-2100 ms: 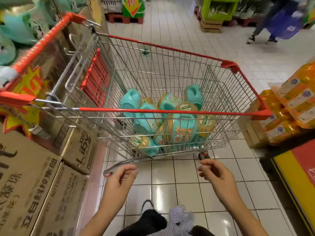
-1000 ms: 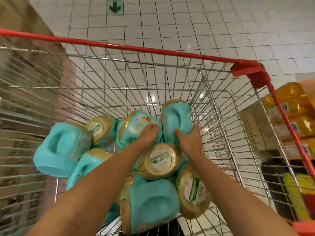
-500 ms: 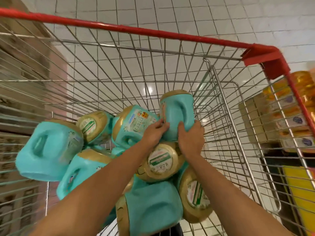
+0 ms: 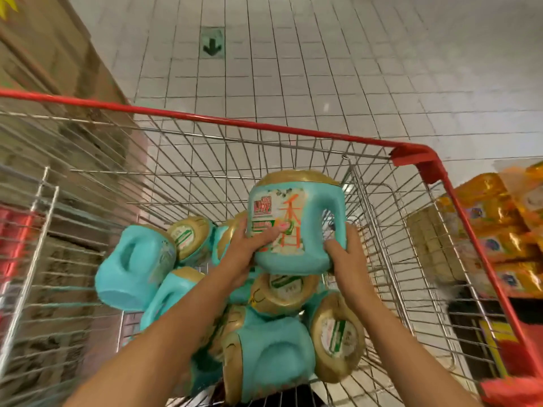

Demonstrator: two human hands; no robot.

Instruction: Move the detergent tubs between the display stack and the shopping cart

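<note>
Cart: wire shopping cart [image 4: 264, 125], red rim, on white tile [image 4: 323, 69].
Pile: teal detergent tubs [image 4: 273, 362] heaped inside the cart.
Held tub [image 4: 296, 224]: upright, gold lid up, above the pile.
Hands: left hand [image 4: 245, 255] and right hand [image 4: 345, 254] both clasp its lower sides.

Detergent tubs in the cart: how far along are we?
Done: one tub is raised upright above the heaped tubs. In hand: left hand and right hand grip its sides. Left: likely carrying it out; the heaped tubs all lie in the shopping cart.
</note>
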